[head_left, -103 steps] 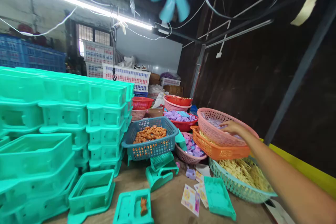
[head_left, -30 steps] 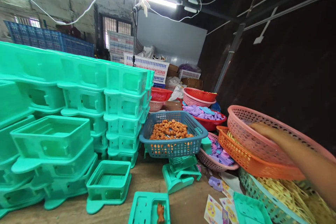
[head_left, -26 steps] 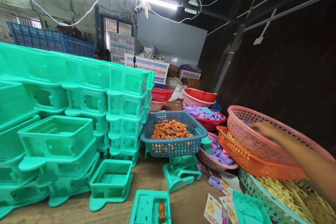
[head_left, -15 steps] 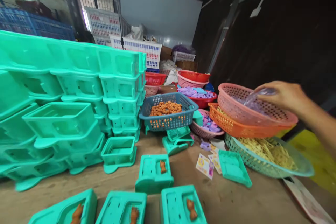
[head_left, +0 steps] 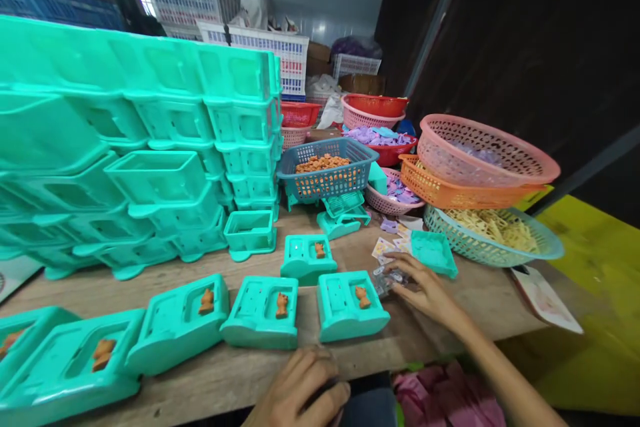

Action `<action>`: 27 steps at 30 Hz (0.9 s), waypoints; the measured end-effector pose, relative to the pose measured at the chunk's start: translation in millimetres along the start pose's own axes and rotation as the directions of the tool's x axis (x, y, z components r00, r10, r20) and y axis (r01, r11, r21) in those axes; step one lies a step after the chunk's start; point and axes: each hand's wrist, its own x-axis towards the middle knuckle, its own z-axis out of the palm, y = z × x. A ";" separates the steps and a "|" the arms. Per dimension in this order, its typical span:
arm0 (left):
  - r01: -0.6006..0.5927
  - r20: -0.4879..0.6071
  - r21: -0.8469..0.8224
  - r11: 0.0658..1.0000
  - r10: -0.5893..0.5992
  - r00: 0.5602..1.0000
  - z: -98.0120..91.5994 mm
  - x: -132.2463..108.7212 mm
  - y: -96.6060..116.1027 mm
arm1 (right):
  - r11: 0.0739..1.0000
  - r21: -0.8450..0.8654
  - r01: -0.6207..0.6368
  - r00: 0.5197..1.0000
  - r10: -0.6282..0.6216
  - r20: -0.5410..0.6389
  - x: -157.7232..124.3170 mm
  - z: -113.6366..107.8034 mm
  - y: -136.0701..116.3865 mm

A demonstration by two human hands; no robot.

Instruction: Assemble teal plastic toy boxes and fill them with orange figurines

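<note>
At far left, stacked turquoise housings (head_left: 240, 73) are rising; before them, a row of cases (head_left: 257, 333) bearing brown figures (head_left: 281, 305) is lining the table (head_left: 173, 395). The left hand (head_left: 305, 383) is curling at the near edge, and I cannot tell whether its fingers are gripping anything. Clear pieces (head_left: 383, 282) are lying just beside the rightmost case (head_left: 345, 323), probably light, stiff, slippery and easily cracked, so opposite edges are offering the safest hold. Over them the right hand (head_left: 427, 290) is spreading, its fingers parted and touching them, not clenching. Further right, a pink basket (head_left: 465, 163) is holding similar translucent bits (head_left: 483, 155)
</note>
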 end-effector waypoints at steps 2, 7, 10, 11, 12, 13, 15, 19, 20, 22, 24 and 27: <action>-0.025 -0.065 0.018 1.000 0.026 0.998 -0.6 7.3 3.6 | 1.000 0.008 -0.020 0.999 0.021 -0.046 -5.7 5.6 5.7; 0.008 -0.080 0.010 1.000 -0.007 0.997 -4.2 22.0 10.2 | 0.996 0.036 -0.087 0.978 0.093 -0.188 -20.0 9.3 16.3; 0.032 -0.103 -0.030 0.999 -0.035 0.994 -8.7 28.6 14.2 | 0.986 0.081 -0.146 0.937 0.164 -0.307 -26.6 11.4 17.3; 0.058 -0.115 -0.054 0.997 -0.064 0.991 -10.8 31.3 15.8 | 0.981 0.103 -0.165 0.917 0.191 -0.351 -28.2 11.5 16.1; 0.089 -0.128 -0.080 0.993 -0.099 0.987 -12.9 34.4 17.5 | 0.975 0.130 -0.181 0.892 0.219 -0.395 -29.6 11.2 14.1; 0.125 -0.144 -0.103 0.987 -0.140 0.980 -15.1 38.2 18.9 | 0.968 0.160 -0.195 0.866 0.247 -0.435 -30.9 10.7 11.1; 0.194 -0.187 -0.130 0.972 -0.216 0.958 -18.7 48.0 20.0 | 0.949 0.228 -0.218 0.814 0.305 -0.494 -33.3 9.2 2.8; 0.276 -0.231 -0.108 0.955 -0.294 0.928 -20.3 75.5 13.4 | 0.883 0.382 -0.271 0.732 0.447 -0.514 -35.5 10.7 -14.9; 0.299 -0.200 -0.093 0.950 -0.312 0.929 -19.3 83.2 10.7 | 0.862 0.419 -0.284 0.717 0.481 -0.504 -34.8 12.5 -17.9; 0.367 -0.077 -0.040 0.929 -0.369 0.926 -16.0 97.9 5.4 | 0.821 0.486 -0.301 0.699 0.536 -0.473 -32.1 17.3 -21.4; 0.446 0.101 0.051 0.894 -0.449 0.888 -11.6 109.7 1.3 | 0.785 0.539 -0.306 0.695 0.571 -0.437 -28.3 21.6 -21.8; 0.494 0.313 0.179 0.851 -0.525 0.791 -5.4 117.4 -3.2 | 0.748 0.591 -0.302 0.703 0.593 -0.393 -24.2 23.1 -20.0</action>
